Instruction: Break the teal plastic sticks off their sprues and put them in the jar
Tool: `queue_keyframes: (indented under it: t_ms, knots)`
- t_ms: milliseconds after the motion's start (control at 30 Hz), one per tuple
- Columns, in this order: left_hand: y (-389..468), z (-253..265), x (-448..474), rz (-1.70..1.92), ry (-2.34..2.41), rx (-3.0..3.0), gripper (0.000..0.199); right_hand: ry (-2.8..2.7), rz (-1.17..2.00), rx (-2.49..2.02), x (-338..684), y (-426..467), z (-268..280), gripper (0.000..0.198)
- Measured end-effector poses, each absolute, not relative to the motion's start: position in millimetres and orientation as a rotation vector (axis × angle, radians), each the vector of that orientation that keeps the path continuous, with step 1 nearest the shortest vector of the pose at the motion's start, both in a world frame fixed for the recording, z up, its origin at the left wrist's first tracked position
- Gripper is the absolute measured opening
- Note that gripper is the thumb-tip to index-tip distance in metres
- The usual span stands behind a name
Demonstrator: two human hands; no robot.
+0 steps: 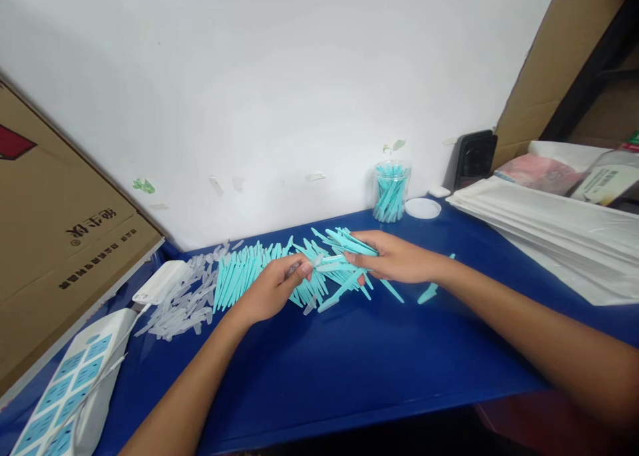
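Observation:
My right hand is closed around a bunch of turquoise eyebrow razors, their ends pointing left. With thumb and fingers pinched, my left hand holds a small translucent blade cap at the end of one of these razors; whether it is fully on I cannot tell. Beneath and between both hands lies a row of more turquoise razors on the blue table. Left of that row spreads a pile of loose translucent caps. One razor lies apart, under my right forearm.
A clear jar full of turquoise razors stands against the wall, beside a white round lid. A power strip and a white charger-like box are at left, near a cardboard box. White bags are stacked at right.

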State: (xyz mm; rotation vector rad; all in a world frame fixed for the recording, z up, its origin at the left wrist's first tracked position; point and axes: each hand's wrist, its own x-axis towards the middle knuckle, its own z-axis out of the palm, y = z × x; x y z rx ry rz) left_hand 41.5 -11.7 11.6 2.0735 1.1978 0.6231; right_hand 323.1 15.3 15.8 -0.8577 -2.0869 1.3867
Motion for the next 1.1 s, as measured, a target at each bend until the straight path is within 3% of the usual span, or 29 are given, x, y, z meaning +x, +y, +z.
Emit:
queue_keyframes:
  t_ms: [200,1100]
  knots:
    - [-11,17,40,0.535,1.127,2.111,0.041,-2.186,1.223,-0.959,325,15,16,0.040]
    - [-11,23,35,0.410,1.099,2.146,0.039,-2.224,1.318,-0.867,324,12,22,0.037]
